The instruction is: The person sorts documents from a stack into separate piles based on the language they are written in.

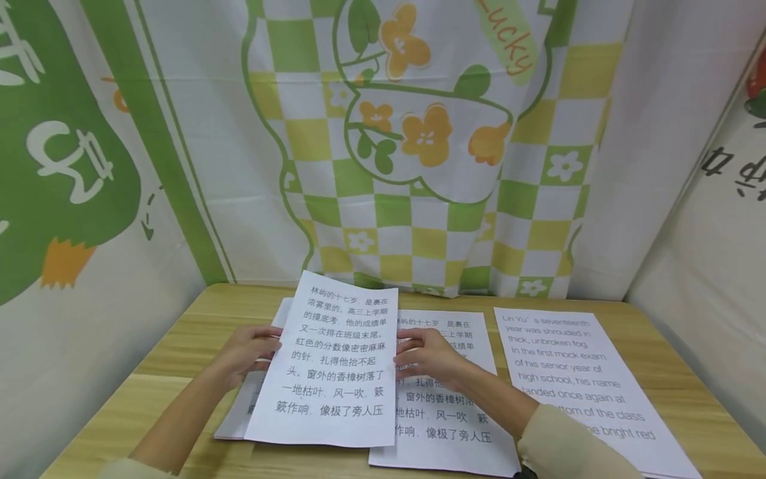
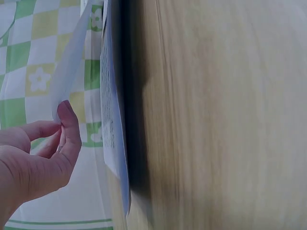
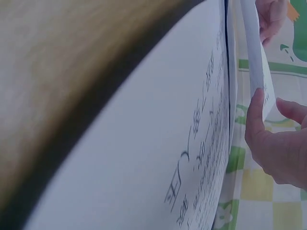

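A white sheet of large-print Chinese text (image 1: 335, 372) is raised at a tilt over the left paper stack (image 1: 230, 429). My left hand (image 1: 248, 352) pinches its left edge; in the left wrist view the thumb and a finger of that hand (image 2: 45, 153) meet on the paper (image 2: 69, 67). At the opposite edge, my right hand (image 1: 427, 356) touches the sheet with extended fingertips. In the right wrist view, the right hand (image 3: 278, 148) has a finger against the sheet (image 3: 254, 52), its thumb standing apart near the edge.
Another stack of Chinese-text pages (image 1: 443, 432) lies under my right forearm, partly covered by the raised sheet. English-text pages (image 1: 556, 372) lie to the right on the wooden table (image 1: 149, 399). A patterned curtain (image 1: 419, 233) hangs behind the table's back edge.
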{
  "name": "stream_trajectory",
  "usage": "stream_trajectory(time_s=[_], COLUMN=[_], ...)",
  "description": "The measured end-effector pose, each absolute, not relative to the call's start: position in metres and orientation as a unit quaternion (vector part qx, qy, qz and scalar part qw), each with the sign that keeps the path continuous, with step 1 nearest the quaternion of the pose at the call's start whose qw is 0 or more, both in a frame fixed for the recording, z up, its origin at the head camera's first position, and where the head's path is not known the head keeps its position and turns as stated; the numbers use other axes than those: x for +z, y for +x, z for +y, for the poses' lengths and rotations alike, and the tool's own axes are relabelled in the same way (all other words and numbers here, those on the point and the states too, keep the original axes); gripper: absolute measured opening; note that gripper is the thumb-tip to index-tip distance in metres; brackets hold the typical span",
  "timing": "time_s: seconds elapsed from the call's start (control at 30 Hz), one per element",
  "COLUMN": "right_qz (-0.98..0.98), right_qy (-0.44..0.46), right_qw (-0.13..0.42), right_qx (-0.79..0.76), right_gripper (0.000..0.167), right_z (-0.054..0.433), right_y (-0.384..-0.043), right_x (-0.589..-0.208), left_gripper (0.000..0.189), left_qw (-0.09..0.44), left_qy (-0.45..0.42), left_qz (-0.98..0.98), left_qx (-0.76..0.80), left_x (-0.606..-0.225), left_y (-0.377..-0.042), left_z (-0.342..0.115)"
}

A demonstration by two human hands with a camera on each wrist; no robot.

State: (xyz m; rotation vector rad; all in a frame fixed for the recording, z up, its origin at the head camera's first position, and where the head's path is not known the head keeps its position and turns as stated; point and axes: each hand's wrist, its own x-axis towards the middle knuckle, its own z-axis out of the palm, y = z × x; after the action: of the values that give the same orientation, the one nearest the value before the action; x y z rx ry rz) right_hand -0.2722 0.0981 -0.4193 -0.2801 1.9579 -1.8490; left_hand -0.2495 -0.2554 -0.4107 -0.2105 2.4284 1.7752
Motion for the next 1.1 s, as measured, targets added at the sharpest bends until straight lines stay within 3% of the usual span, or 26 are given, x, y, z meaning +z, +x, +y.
stream_trajectory(time_s=[0.47,1.1], right_qz=[0.685,0.697], right_qy=[-0.159,-0.153], right_qw=[0.245,0.277], right_qx=[-0.667,-0.643], right_gripper=[0.071,0.087], right_z=[0.067,0.054], right_y=[-0.27,-0.269], right_x=[-0.42,-0.421], left_gripper=[0.048,0.048], left_qw=[0.045,0.031], left_qy=[-0.109,-0.145], left_qz=[0.807,0.827], left_qx=[0.579,0.542], left_x=[-0.408,-0.419], left_y=[-0.245,-0.257], left_z=[-0.282,-0.29])
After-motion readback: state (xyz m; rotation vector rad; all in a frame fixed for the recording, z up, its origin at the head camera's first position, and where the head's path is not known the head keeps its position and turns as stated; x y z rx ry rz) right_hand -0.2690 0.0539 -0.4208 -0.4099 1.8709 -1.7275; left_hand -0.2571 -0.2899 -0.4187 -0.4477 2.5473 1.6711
